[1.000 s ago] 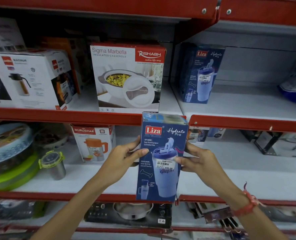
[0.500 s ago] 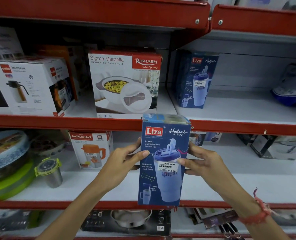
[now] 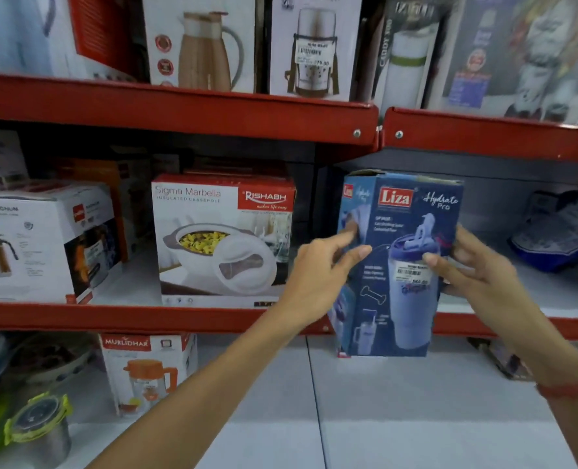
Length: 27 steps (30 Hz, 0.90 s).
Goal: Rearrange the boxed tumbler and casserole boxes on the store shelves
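Just the one head-worn wide-angle cam here, so no second view to overlap with. It faces straight into the red store shelves, close up, tilted slightly down. Both forearms reach in from the bottom edge. Three shelf levels fit in frame, and the edges bend from the wide lens.
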Available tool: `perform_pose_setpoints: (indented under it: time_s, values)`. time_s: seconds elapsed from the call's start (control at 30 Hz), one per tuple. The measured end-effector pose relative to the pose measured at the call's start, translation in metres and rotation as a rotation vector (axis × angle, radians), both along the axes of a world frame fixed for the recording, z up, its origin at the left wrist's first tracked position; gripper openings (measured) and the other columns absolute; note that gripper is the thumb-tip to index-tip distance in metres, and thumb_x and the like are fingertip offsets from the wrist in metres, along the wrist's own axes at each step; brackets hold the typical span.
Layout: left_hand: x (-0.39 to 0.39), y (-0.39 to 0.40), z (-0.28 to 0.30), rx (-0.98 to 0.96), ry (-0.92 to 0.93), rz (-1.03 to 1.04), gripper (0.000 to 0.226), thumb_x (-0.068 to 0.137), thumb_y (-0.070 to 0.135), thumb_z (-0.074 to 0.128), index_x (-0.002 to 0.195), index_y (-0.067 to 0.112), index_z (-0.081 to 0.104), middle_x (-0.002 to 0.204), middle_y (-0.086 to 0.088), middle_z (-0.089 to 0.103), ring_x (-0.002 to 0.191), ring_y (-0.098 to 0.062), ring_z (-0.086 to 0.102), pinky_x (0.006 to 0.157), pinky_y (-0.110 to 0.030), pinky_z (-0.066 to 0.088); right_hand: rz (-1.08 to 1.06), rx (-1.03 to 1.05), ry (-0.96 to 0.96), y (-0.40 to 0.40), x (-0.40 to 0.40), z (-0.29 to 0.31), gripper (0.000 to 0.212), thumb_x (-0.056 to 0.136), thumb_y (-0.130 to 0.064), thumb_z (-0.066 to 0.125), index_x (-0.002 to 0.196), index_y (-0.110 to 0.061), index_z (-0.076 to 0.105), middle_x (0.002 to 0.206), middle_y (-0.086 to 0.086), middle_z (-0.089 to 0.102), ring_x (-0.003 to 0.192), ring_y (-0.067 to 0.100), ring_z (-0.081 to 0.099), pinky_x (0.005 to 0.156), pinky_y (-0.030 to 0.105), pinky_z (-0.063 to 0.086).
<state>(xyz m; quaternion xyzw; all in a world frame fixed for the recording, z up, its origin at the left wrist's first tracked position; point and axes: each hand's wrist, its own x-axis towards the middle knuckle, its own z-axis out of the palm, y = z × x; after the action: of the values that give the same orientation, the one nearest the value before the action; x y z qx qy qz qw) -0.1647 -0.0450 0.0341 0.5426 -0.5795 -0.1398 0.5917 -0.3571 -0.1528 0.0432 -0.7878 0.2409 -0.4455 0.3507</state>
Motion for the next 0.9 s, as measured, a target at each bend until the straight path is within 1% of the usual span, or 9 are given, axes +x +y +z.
perform_pose_setpoints:
  time_s: [0.1, 0.23, 0.33, 0.4, 0.47, 0.6, 0.7, 0.8, 0.9]
  values:
    - [-0.001, -0.028, 0.014, -0.006, -0.032, 0.011, 0.048, 0.092, 0.034, 0.055, 0.136, 0.017, 0.049, 0.129, -0.008, 0.064, 0.114, -0.023, 0.063, 0.091, -0.05, 0.056, -0.013, 0.005, -0.054, -0.024, -0.002, 0.012, 0.054, 0.085, -0.024, 0.063, 0.135, -0.037, 0.048, 0.12, -0.004, 0.069, 0.105, 0.018, 0.066, 0.07, 0.019, 0.06]
    - [0.003, -0.065, 0.016, 0.007, -0.053, 0.032, 0.041, 0.092, 0.026, 0.059, 0.131, 0.014, 0.055, 0.117, -0.01, 0.07, 0.107, -0.026, 0.067, 0.09, -0.052, 0.055, -0.04, -0.034, -0.063, -0.06, 0.005, 0.014, 0.06, 0.088, -0.016, 0.064, 0.138, -0.041, 0.043, 0.128, 0.0, 0.065, 0.112, 0.02, 0.064, 0.086, 0.042, 0.058]
    - [0.008, -0.091, 0.002, 0.039, -0.059, 0.074, 0.051, 0.089, 0.024, 0.063, 0.136, 0.012, 0.048, 0.129, -0.008, 0.064, 0.121, -0.027, 0.059, 0.099, -0.051, 0.051, -0.046, 0.014, -0.079, -0.084, 0.018, -0.002, 0.06, 0.087, -0.013, 0.064, 0.139, -0.037, 0.043, 0.129, 0.002, 0.064, 0.115, 0.022, 0.062, 0.087, 0.038, 0.058]
    - [0.012, -0.104, -0.006, 0.055, -0.066, 0.089, 0.056, 0.09, 0.023, 0.062, 0.141, 0.012, 0.041, 0.138, -0.01, 0.058, 0.125, -0.024, 0.056, 0.102, -0.049, 0.049, -0.043, 0.045, -0.092, -0.094, 0.025, -0.012, 0.058, 0.088, -0.01, 0.063, 0.136, -0.038, 0.045, 0.129, 0.003, 0.062, 0.116, 0.024, 0.061, 0.09, 0.044, 0.056]
    - [0.014, -0.113, -0.009, 0.048, -0.076, 0.102, 0.055, 0.091, 0.02, 0.061, 0.142, 0.012, 0.04, 0.136, -0.011, 0.059, 0.122, -0.024, 0.059, 0.099, -0.047, 0.052, -0.036, 0.067, -0.111, -0.102, 0.03, -0.016, 0.056, 0.089, -0.008, 0.061, 0.133, -0.039, 0.045, 0.13, 0.001, 0.06, 0.118, 0.023, 0.059, 0.094, 0.049, 0.052]
    - [0.022, -0.123, -0.016, 0.059, -0.065, 0.118, 0.051, 0.092, 0.016, 0.06, 0.139, 0.01, 0.044, 0.132, -0.012, 0.061, 0.12, -0.024, 0.06, 0.1, -0.046, 0.052, -0.082, 0.06, -0.061, -0.11, 0.04, -0.021, 0.058, 0.091, -0.008, 0.059, 0.143, -0.021, 0.04, 0.127, -0.001, 0.057, 0.118, 0.024, 0.057, 0.092, 0.049, 0.053]
    - [0.025, -0.124, -0.024, 0.086, -0.064, 0.125, 0.049, 0.092, 0.017, 0.059, 0.138, 0.012, 0.045, 0.13, -0.013, 0.063, 0.117, -0.025, 0.061, 0.095, -0.047, 0.055, -0.119, 0.09, -0.069, -0.108, 0.047, -0.03, 0.06, 0.091, -0.008, 0.059, 0.145, -0.02, 0.036, 0.131, 0.003, 0.056, 0.118, 0.025, 0.057, 0.092, 0.048, 0.053]
    - [0.027, -0.126, -0.031, 0.078, -0.058, 0.13, 0.051, 0.091, 0.017, 0.06, 0.139, 0.013, 0.044, 0.129, -0.013, 0.063, 0.116, -0.024, 0.061, 0.094, -0.047, 0.055, -0.138, 0.09, -0.076, -0.107, 0.047, -0.037, 0.061, 0.091, -0.008, 0.059, 0.145, -0.019, 0.034, 0.142, 0.007, 0.052, 0.113, 0.021, 0.058, 0.096, 0.055, 0.051]
    - [0.025, -0.119, -0.029, 0.091, -0.083, 0.127, 0.056, 0.09, 0.018, 0.062, 0.142, 0.014, 0.04, 0.134, -0.013, 0.061, 0.121, -0.025, 0.059, 0.099, -0.047, 0.052, -0.172, 0.088, -0.027, -0.1, 0.045, -0.033, 0.063, 0.088, -0.008, 0.062, 0.143, -0.019, 0.034, 0.143, 0.007, 0.051, 0.111, 0.022, 0.06, 0.095, 0.045, 0.052]
